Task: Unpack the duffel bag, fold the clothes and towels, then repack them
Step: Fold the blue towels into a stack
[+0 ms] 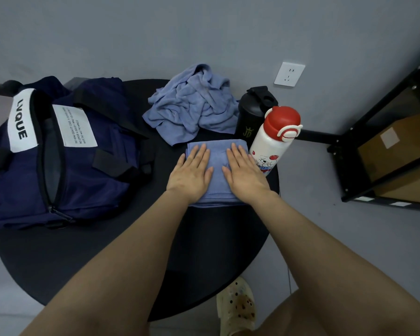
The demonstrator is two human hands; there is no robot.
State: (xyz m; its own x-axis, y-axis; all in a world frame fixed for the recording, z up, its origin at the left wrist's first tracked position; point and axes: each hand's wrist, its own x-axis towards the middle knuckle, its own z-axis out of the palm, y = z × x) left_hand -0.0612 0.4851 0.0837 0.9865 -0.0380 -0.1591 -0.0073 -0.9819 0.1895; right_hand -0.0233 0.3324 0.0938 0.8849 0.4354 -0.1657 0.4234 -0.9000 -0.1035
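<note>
Pressing flat, fingers straight, left hand (190,175) and right hand (244,175) cover a folded towel (217,151) lying lengthwise away; water bottle (274,141) touching right, duffel bag (58,151) left.

I read "LVQUE" in black capitals on the white patch of the duffel bag (58,151); a second white label beside it carries print too small to make out. The black bottle (250,117) shows "JD" (under a small crown).
</note>
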